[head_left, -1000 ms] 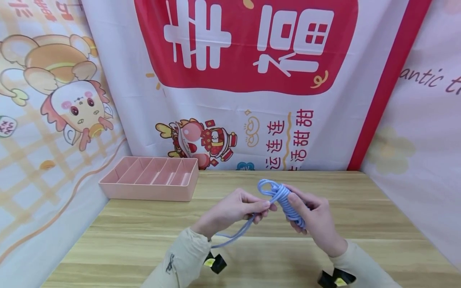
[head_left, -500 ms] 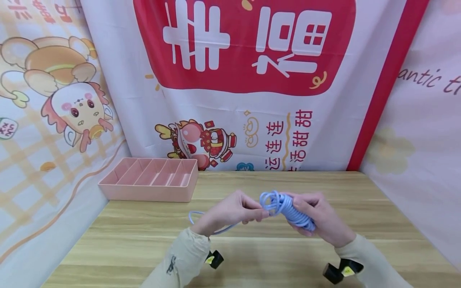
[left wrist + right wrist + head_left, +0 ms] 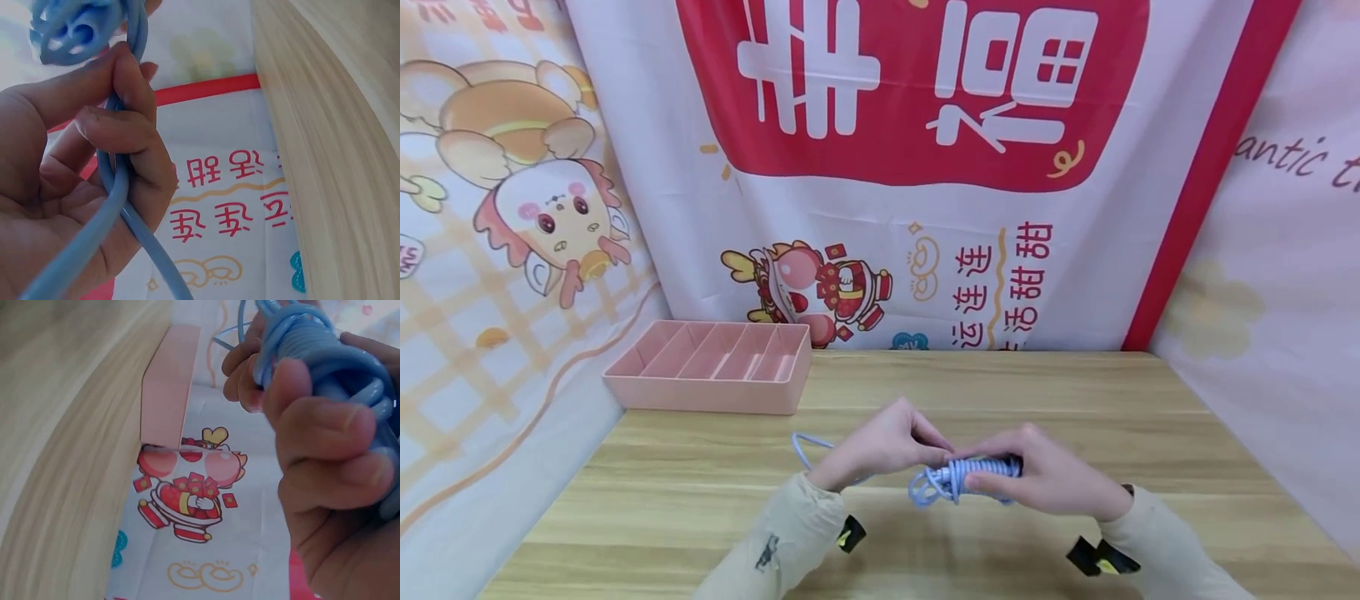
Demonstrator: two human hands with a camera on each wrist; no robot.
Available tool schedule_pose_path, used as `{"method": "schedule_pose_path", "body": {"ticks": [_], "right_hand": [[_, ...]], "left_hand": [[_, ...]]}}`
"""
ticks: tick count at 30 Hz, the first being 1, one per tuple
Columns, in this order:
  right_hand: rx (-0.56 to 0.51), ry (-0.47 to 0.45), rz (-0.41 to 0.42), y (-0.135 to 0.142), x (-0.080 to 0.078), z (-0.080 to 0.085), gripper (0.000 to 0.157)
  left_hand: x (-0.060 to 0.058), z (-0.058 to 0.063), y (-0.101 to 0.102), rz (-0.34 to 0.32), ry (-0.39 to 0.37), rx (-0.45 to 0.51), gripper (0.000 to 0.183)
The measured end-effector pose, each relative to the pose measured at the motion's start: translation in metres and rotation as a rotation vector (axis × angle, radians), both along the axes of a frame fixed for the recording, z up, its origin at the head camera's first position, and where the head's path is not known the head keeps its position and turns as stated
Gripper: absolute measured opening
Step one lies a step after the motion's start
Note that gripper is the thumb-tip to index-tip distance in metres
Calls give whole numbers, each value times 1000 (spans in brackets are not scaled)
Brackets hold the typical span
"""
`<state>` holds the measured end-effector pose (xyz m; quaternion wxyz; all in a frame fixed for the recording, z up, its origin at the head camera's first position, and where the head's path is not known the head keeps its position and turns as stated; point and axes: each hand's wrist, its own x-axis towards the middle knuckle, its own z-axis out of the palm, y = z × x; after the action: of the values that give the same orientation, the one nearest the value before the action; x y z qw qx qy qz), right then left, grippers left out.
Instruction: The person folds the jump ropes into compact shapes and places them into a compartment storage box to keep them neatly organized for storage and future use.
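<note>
A light blue cord, wound into a tight bundle (image 3: 958, 477), is held above the table between both hands. My right hand (image 3: 1048, 479) grips the wound part; in the right wrist view its fingers curl round the coils (image 3: 306, 347). Thumb and fingers of my left hand (image 3: 891, 442) pinch the cord at the bundle's left end. Two strands (image 3: 112, 206) run down across the left palm in the left wrist view. A loose loop of cord (image 3: 801, 446) shows behind the left wrist in the head view. Small loops stick out at the bundle's left end.
A pink divided tray (image 3: 700, 396) stands at the back left of the wooden table (image 3: 865, 550). Printed cloths (image 3: 910, 208) hang behind the table and at both sides. Black devices are strapped to both wrists.
The right hand has turned the bundle from slanting to nearly level and brought it lower and nearer. The left hand stays at the bundle's left end; the trailing cord has shifted behind the left wrist.
</note>
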<state>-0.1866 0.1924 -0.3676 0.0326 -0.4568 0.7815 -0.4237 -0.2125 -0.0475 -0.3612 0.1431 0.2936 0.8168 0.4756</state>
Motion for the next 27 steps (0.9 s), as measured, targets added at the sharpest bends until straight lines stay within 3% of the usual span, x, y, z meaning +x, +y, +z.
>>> {"method": "schedule_pose_path", "body": {"ticks": [3,6,10,16,22,27], "right_hand": [[56,72,-70,-4,1,-1,21],[111,36,-152,-7,3,-3,30],[150,28,-222,-8,3,-5,45],[130,150,-256,-12,1,-13,46],[138,166,-350,-17,1,-20,44],[54,209,-424,-17,0,-22,43]], "left_hand": [[1,0,3,31,75,-49,6],[4,1,6,40,161,-77,8],[8,3,10,25,339,-108,11],[10,3,14,3,619,-126,13],[13,3,14,-33,882,-197,19],[16,6,17,-20,1031,-225,23]]}}
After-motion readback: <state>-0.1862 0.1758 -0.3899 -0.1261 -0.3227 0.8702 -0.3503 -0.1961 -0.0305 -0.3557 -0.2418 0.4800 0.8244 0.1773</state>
